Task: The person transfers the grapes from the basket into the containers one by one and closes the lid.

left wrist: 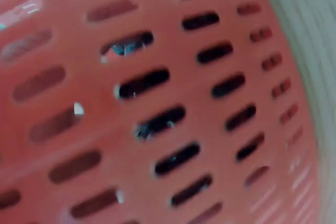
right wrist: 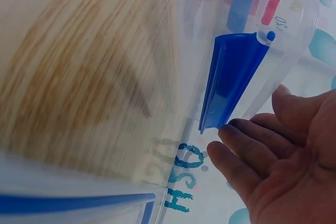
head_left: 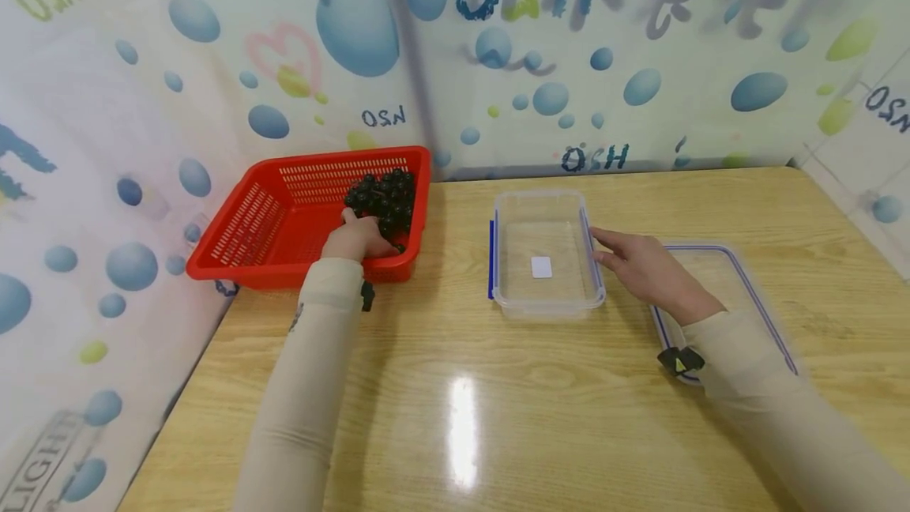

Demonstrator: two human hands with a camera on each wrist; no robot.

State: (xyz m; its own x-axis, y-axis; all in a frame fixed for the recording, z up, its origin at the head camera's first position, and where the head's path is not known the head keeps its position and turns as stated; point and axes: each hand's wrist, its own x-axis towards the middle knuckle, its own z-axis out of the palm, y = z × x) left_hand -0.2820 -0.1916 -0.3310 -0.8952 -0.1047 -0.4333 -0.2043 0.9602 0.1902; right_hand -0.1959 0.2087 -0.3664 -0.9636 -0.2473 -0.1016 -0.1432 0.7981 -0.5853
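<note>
A bunch of dark grapes (head_left: pixel 384 194) lies at the right end of a red plastic basket (head_left: pixel 249 263). My left hand (head_left: pixel 353 240) reaches over the basket's near rim to the grapes; its fingers are partly hidden, so their hold is unclear. The left wrist view shows only the slotted basket wall (left wrist: pixel 105 129), with dark grapes behind the slots. At the right side of a clear plastic box (head_left: pixel 549 303) is my right hand (head_left: pixel 650 275). Its fingers are loosely extended, close to the box's blue latch (right wrist: pixel 233 77), and hold nothing.
A clear lid with a blue seal (head_left: pixel 761 303) lies on the wooden table (head_left: pixel 412 385), partly under the right forearm. A small white square (head_left: pixel 541 267) shows in the box. Behind the table hangs a patterned sheet (head_left: pixel 469 101).
</note>
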